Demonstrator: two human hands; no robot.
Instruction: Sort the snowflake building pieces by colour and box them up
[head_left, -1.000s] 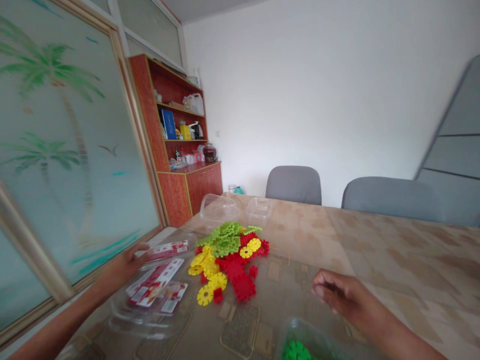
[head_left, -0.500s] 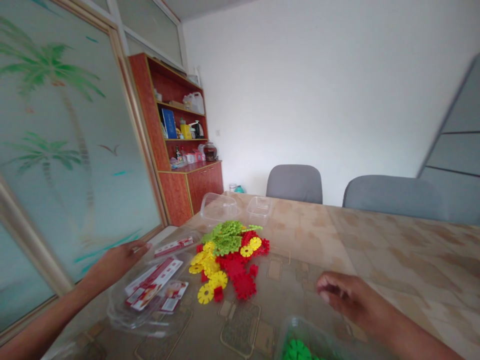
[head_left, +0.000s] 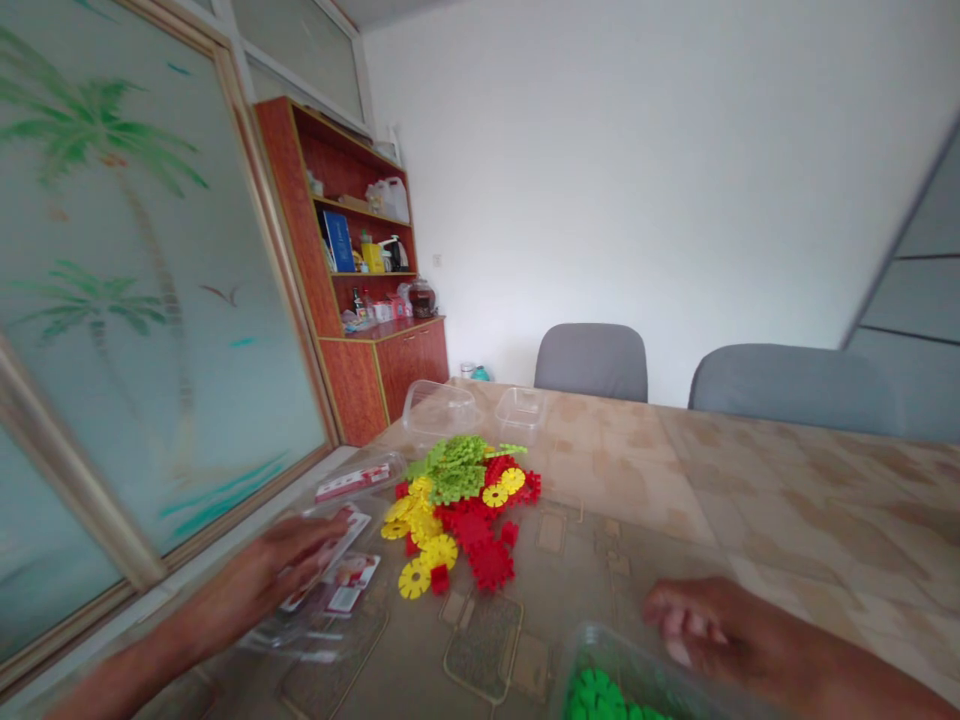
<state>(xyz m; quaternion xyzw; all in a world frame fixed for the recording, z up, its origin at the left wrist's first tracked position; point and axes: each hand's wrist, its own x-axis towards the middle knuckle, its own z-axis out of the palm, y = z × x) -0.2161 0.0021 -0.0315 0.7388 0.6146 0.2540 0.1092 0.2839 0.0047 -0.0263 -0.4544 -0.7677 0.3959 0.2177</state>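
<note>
My left hand (head_left: 296, 560) reaches over a stack of clear plastic lids with red-and-white printed labels (head_left: 352, 590). Its fingers are stretched out and lie across one label, covering part of it; no grip shows. At the lower right, my right hand (head_left: 697, 625) hovers with its fingers curled in and nothing visible in them. Below and left of it stands a clear plastic box (head_left: 592, 645) holding green notched discs (head_left: 596, 695). Between the hands lies a pile of plastic snap pieces: light green (head_left: 459, 468), yellow (head_left: 439, 552) and red (head_left: 491, 565).
Two clear plastic containers, one larger (head_left: 439, 408) and one smaller (head_left: 521, 408), sit at the table's far edge. Grey chairs (head_left: 591, 362) stand behind the patterned table (head_left: 810, 500). A wooden shelf cabinet (head_left: 352, 380) and a frosted glass door (head_left: 225, 420) are at the left.
My left hand has moved right and down, from beside the lids onto the labels. My right hand has shifted slightly right and down, its fingers curled more.
</note>
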